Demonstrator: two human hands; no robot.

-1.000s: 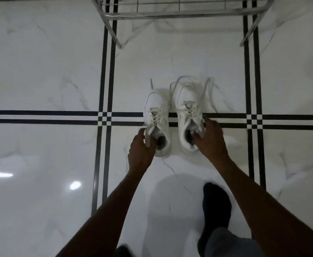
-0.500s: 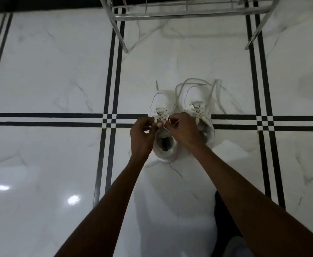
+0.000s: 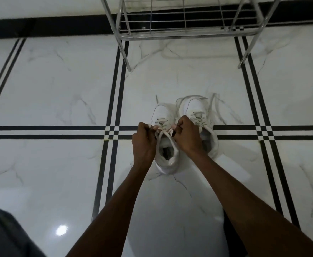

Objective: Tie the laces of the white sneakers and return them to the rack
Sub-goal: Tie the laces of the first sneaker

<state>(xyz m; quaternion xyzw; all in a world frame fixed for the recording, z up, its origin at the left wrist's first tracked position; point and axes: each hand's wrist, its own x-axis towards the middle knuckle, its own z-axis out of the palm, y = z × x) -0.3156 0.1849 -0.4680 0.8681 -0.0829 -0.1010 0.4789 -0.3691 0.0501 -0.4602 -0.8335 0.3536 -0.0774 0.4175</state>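
Head view, looking down at a white marble-patterned floor [image 3: 59,93] crossed by paired black stripes. At lower left, a fold of dark grey clothing [image 3: 5,232] fills the corner. Near the centre, the left hand [image 3: 144,143] has its grip pinched shut on one end of the lace [image 3: 160,129] of the left sneaker [image 3: 165,145]; the right hand [image 3: 186,137] has its grip pinched shut on the other end of the same lace. The two hands are close together over the throat of this shoe, with the lace drawn between them; whether a knot has formed cannot be told. Touching or just beside it on the right stands the right sneaker [image 3: 198,115], partly covered by the right hand and wrist, its loose laces [image 3: 215,106] trailing over the toe and onto the floor. Both sneakers rest on the floor with toes pointing away from the person, toward the metal wire rack [image 3: 185,28] at top centre, from which they are well apart.
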